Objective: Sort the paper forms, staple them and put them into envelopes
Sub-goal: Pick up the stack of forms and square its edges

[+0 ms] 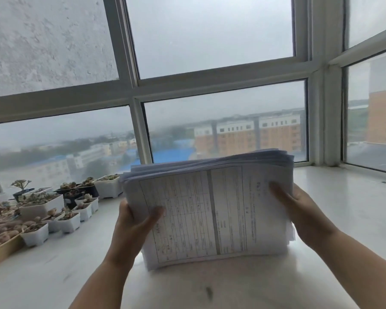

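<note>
Both hands' fingers point(283, 197) clamp a thick, floppy stack of printed forms point(210, 208).

One paper stack point(210, 210), two hands, roughly ten plant pots point(69, 221).

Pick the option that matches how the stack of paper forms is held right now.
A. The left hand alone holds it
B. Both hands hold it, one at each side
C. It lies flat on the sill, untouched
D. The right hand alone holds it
B: the left hand and the right hand each hold one side of the stack of paper forms, thumbs on the top sheet.
</note>
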`<act>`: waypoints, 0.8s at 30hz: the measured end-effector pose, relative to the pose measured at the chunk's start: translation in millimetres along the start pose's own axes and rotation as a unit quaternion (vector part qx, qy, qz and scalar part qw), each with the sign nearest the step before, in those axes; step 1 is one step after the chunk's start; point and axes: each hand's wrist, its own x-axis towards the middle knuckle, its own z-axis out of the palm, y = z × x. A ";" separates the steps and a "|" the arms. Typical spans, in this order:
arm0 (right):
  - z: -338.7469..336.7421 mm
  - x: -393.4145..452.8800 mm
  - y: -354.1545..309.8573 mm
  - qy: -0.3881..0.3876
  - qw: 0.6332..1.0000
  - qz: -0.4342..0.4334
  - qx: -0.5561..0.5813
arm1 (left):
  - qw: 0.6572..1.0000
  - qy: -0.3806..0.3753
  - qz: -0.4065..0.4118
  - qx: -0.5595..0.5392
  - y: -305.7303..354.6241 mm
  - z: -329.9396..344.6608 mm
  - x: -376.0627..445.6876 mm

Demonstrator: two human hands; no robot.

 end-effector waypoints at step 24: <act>-2.3 7.7 -1.4 0.006 0.998 0.060 0.036 | 0.998 -0.020 -0.021 -0.058 12.7 -5.5 7.7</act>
